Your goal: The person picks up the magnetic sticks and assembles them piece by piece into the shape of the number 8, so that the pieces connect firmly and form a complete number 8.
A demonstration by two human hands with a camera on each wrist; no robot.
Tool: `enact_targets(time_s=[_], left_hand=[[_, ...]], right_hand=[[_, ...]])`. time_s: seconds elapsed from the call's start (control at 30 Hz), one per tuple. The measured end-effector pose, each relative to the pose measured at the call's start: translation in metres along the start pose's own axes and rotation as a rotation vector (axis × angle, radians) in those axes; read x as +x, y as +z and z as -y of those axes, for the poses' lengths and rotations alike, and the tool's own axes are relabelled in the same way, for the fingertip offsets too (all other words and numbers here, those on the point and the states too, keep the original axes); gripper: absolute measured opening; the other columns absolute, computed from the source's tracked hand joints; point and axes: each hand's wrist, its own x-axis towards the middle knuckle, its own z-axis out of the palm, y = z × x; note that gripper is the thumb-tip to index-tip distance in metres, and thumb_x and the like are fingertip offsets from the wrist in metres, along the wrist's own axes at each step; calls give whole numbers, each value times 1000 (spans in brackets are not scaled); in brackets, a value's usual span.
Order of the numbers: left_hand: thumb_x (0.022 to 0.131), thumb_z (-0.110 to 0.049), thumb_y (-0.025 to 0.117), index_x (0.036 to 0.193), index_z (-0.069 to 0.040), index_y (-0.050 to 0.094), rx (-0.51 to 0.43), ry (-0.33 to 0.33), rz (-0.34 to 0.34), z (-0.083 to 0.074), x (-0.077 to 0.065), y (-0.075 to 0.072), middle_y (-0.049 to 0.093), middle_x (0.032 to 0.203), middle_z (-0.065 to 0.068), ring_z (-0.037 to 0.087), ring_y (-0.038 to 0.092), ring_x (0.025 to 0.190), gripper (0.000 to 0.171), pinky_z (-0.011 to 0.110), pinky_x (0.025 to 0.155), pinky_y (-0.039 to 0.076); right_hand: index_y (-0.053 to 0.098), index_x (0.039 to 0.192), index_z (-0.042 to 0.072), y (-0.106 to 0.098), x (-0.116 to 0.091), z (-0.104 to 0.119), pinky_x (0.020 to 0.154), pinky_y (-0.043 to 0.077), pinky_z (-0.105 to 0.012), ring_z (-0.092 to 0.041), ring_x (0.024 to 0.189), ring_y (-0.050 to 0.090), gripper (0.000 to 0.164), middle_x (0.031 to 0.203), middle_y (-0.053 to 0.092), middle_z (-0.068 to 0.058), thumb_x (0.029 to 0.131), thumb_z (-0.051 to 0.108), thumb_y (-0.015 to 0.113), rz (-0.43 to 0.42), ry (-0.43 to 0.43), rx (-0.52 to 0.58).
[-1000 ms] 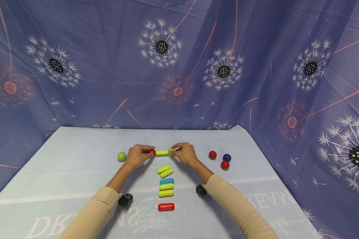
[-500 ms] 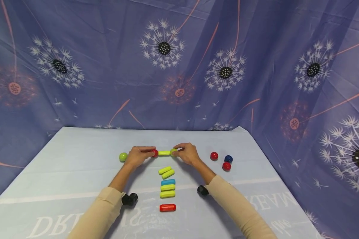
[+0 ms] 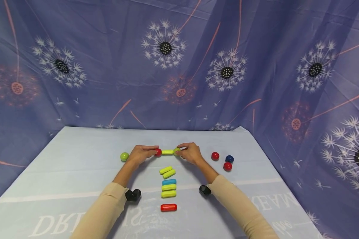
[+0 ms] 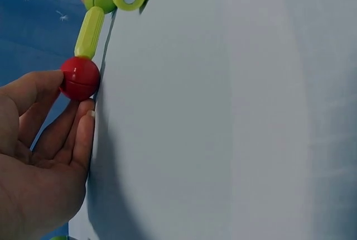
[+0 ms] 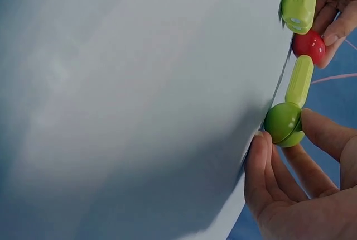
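Observation:
My left hand (image 3: 140, 154) pinches a red ball (image 3: 158, 152) between thumb and fingers. A yellow-green ridged rod (image 3: 167, 152) runs from that ball to a green ball (image 3: 177, 151), which my right hand (image 3: 192, 153) pinches at the other end. Together they form a straight bar lying level at the far part of the table. In the left wrist view, the rod (image 4: 89, 32) meets the red ball (image 4: 80, 78) end-on. From the right wrist, the green ball (image 5: 282, 119) shows a seam around it, with fingertips right at the tabletop.
Nearer lie two slanted yellow-green rods (image 3: 167, 172), then a blue rod (image 3: 169, 182), two more yellow-green rods (image 3: 169, 191) and a red rod (image 3: 169, 207). A green ball (image 3: 124, 156) sits left; two red balls (image 3: 215, 156) and a blue ball (image 3: 229, 159) sit right.
Both hands have shifted slightly to the right together with the red ball, rod and green ball. The head view has also drifted a little. The grips and the loose pieces stay the same.

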Motion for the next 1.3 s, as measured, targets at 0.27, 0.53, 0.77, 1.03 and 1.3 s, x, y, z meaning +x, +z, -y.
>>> enact_targets(time_s=[0.27, 0.53, 0.77, 1.03, 1.3], left_hand=[[93, -21, 73, 124, -13, 75, -81, 28, 19, 5, 2, -2, 72, 127, 9, 23, 65, 117, 31, 40, 99, 51], [92, -19, 74, 122, -12, 75, -104, 30, 27, 6, 3, -2, 73, 124, 8, 21, 65, 114, 31, 34, 94, 52], [92, -19, 74, 122, -12, 76, -115, 34, 40, 6, 3, -2, 72, 126, 9, 23, 64, 117, 30, 36, 96, 52], [91, -24, 76, 120, -16, 77, -100, 31, 31, 8, 5, -2, 71, 129, 8, 23, 65, 116, 29, 38, 96, 52], [91, -24, 76, 120, -16, 77, -99, 27, 22, 8, 5, 0, 71, 129, 8, 23, 67, 113, 30, 42, 99, 51]], right_hand=[[78, 116, 13, 1, 0, -2, 59, 50, -26, -18, 75, 72, 32, 95, 79, -8, 87, 26, 80, 10, 3, 15], [78, 116, 14, 1, 0, 0, 59, 50, -26, -19, 76, 72, 33, 93, 78, -7, 87, 26, 80, 0, 15, 20], [77, 118, 13, -2, -2, 3, 59, 51, -26, -20, 76, 73, 34, 96, 79, -8, 87, 26, 80, 2, 10, 11], [77, 118, 13, -7, -6, 7, 61, 51, -27, -20, 80, 72, 35, 100, 78, -10, 85, 27, 81, -36, -13, -55], [79, 110, 11, -6, -20, 22, 63, 50, -28, -16, 76, 67, 26, 92, 77, -6, 86, 20, 81, -24, -109, -68]])
